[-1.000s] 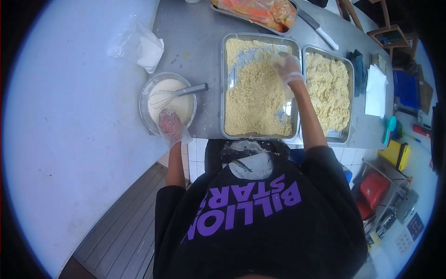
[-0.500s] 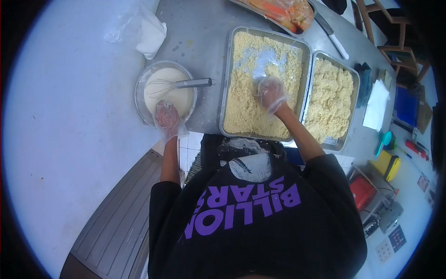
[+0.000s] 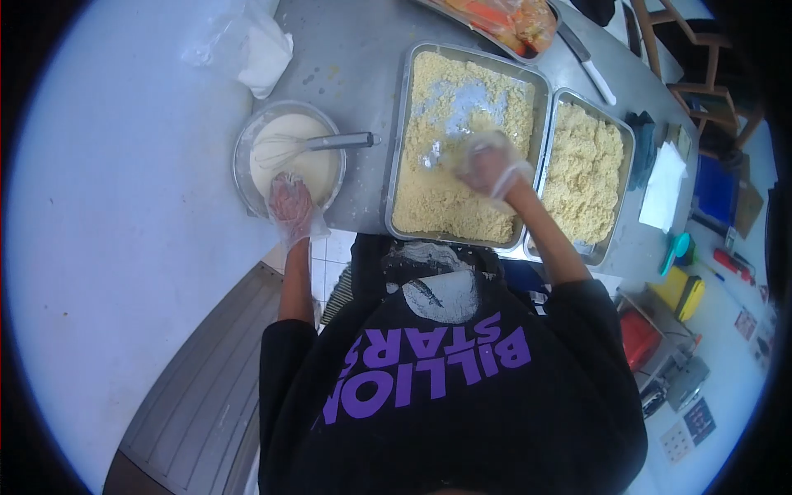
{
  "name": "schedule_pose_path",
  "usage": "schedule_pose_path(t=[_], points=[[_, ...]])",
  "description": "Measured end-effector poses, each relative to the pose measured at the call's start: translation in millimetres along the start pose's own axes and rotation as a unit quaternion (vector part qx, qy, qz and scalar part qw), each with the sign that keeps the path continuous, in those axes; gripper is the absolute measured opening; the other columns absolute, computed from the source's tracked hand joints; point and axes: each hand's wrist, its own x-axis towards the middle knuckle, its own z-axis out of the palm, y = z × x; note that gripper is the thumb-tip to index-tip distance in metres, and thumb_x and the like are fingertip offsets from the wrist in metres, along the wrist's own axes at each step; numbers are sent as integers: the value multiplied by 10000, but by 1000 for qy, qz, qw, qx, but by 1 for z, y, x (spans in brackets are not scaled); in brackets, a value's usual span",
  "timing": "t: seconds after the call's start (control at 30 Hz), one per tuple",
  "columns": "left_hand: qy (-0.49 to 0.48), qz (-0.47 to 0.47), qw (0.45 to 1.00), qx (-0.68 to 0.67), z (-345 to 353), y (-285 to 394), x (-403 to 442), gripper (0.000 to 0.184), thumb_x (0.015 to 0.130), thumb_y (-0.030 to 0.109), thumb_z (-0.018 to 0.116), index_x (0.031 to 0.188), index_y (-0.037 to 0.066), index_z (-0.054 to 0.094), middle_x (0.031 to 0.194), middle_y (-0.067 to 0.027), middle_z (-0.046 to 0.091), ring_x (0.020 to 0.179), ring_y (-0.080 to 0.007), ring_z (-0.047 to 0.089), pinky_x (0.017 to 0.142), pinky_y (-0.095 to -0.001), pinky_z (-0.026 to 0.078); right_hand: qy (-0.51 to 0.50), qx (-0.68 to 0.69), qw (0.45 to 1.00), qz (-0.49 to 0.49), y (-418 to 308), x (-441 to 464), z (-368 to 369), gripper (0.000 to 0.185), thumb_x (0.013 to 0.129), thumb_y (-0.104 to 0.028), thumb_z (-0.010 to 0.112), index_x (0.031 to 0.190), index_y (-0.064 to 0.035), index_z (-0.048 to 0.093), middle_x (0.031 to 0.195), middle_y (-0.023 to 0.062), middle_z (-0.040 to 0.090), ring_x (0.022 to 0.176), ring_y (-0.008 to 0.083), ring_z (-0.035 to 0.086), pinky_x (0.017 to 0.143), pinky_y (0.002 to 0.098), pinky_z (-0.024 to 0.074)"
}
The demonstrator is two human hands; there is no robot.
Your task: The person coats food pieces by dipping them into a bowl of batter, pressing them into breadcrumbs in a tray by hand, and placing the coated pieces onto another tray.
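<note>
My left hand (image 3: 290, 200), in a clear plastic glove, is at the near side of a metal bowl (image 3: 240, 172) of pale batter (image 3: 326, 169). Batter coats its fingers, which look loosely stretched and hold nothing I can see. A whisk (image 3: 340, 141) rests in the bowl, its handle over the right rim. My right hand (image 3: 488, 167), also gloved, is over a large metal tray (image 3: 398, 161) of yellowish crumbs (image 3: 445, 198). Motion smears its fingers, so what they hold cannot be made out. Bare metal shows through the crumbs beyond it.
A second crumb-filled tray (image 3: 624, 177) stands to the right. Behind are a tray with orange food in plastic (image 3: 516, 25) and a knife (image 3: 590, 66). A plastic bag (image 3: 264, 58) of white contents lies back left. White paper (image 3: 665, 188) is on the right.
My right hand has shifted slightly right and towards me over the crumbs, baring more metal left of it. My left hand stays at the bowl.
</note>
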Motion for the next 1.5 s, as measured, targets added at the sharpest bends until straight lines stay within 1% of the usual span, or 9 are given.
schedule_pose_path(t=[0.13,0.2,0.33,0.63,0.83,0.93,1.0,1.23,1.5], points=[[-5,-4,1000,-25,-2,2,3,305,771,211,529,998,9,550,900,-182,570,851,-339,535,753,-428,408,219,259,941,18,33,-6,-22,289,753,-333,595,884,-77,616,738,100,577,689,228,568,763,324,448],[-24,-16,999,-34,-11,11,5,309,773,219,528,999,10,551,909,-184,572,853,-343,533,762,-431,403,326,-91,939,62,28,8,-26,326,751,-282,607,1006,-80,601,785,115,592,791,222,567,771,304,439],[-2,-4,1000,-13,-3,2,3,298,772,228,536,976,11,554,889,-181,571,852,-351,526,773,-441,388,243,-19,948,203,4,55,5,489,766,-425,532,1122,-91,530,1093,141,534,1087,266,453,915,382,339],[-90,-60,994,-17,-7,-3,-6,391,785,254,553,1099,25,511,990,-178,554,932,-321,510,843,-410,349,292,-28,949,111,8,68,42,657,755,-566,464,1219,-100,452,1263,120,409,1197,274,341,1007,460,154],[-62,-42,997,10,1,-9,-7,428,789,262,554,1136,25,478,1005,-176,545,938,-329,505,846,-398,349,333,105,933,87,29,62,34,605,781,-436,537,1248,-76,401,1269,100,401,1199,236,341,990,383,272],[-92,-48,994,14,-2,-8,-6,414,787,239,547,1132,22,478,1007,-182,544,930,-338,511,829,-407,365,351,-127,927,47,54,39,42,595,778,-351,581,1243,-39,381,1283,104,376,1196,217,343,967,327,329],[-91,-43,995,-5,-5,-11,-7,410,787,231,541,1133,20,476,1009,-186,544,927,-339,515,821,-414,372,214,495,826,161,12,24,-16,614,759,-333,599,1264,-73,364,1318,93,334,1215,235,317,999,328,275],[-93,-54,994,-13,-11,7,6,352,784,201,536,1075,4,513,1016,-190,542,926,-338,523,797,-409,391,137,-123,972,147,-40,16,36,684,754,-619,370,1303,-213,341,1363,42,294,1281,233,195,1023,515,39],[-76,-35,996,-17,-8,8,10,328,770,207,542,1021,-4,536,974,-191,560,892,-356,526,783,-418,403,139,-33,977,161,-40,5,16,686,742,-623,378,1316,-250,325,1384,34,265,1305,231,144,1023,503,-17]])
